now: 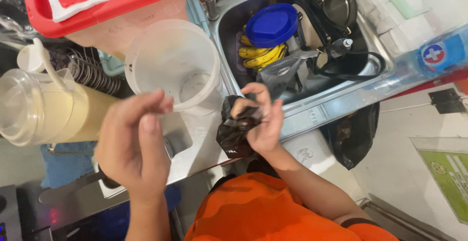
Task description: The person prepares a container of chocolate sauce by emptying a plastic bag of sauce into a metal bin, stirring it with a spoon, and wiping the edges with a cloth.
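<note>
Over counter edge by sink (312, 109): right hand (263, 124) clutches dark bag (236, 131), fingers curled tight round its top. Left hand (134, 146) is loosely cupped, empty, w/ bag just to its right; tub (170, 65) behind.

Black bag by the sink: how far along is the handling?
Done: clear tub stands almost empty on the steel counter. In hand: right hand has its grip on the crumpled black bag; left hand hovers open, holding nothing. Left: the sink holds bananas and a blue lid.
</note>
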